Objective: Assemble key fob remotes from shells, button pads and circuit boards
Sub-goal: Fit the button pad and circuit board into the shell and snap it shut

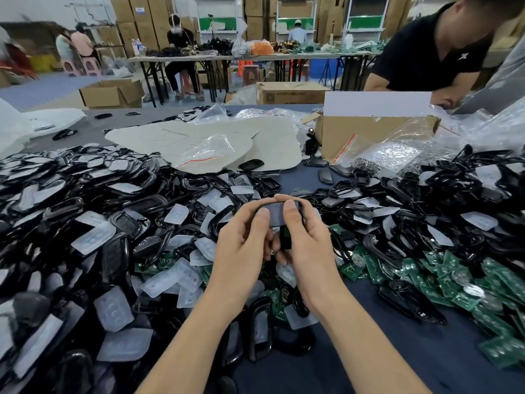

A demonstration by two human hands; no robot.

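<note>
Both my hands hold one key fob (277,214) in front of me above the table. It is a dark shell with a greyish face, and a bit of green circuit board shows at its lower end. My left hand (244,245) grips its left side with the thumb on top. My right hand (305,243) grips the right side, thumb pressed on the face. Black shells and clear button pads (93,238) lie heaped on the left. Green circuit boards (443,277) are piled at the right.
A cardboard box (369,132) and clear plastic bags (403,149) stand at the back right, pale sheets (204,143) at the back middle. A person in a black shirt (431,52) leans over the far right. Other workers sit at tables beyond.
</note>
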